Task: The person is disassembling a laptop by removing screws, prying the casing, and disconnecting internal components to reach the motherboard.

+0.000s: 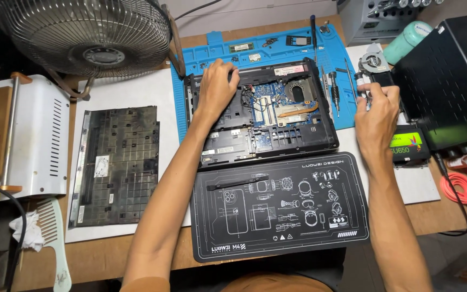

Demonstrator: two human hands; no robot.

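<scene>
Left grip (pixel 218 86) lies spread, palm down, on the opened black laptop chassis (pixel 277 135); right grip (pixel 377 108), beside it, pinches a small white part (pixel 364 92).

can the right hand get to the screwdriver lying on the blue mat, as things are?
Probably yes. The right hand sits just right of the screwdriver on the blue mat, with nothing lying between them, though its fingers seem to pinch something small.

- The left hand (pixel 217 86) rests on the opened laptop base (pixel 260 116), which lies on a work mat (pixel 195 46).
- Left of that hand lies a removed bottom cover (pixel 114 162); behind it stands a fan (pixel 82 35).
- Before the laptop lies a second mat (pixel 279 205).
- The right hand (pixel 377 111) is right of the laptop, screwdrivers (pixel 333 92) between them, a drive (pixel 409 143) just right of it.
</scene>
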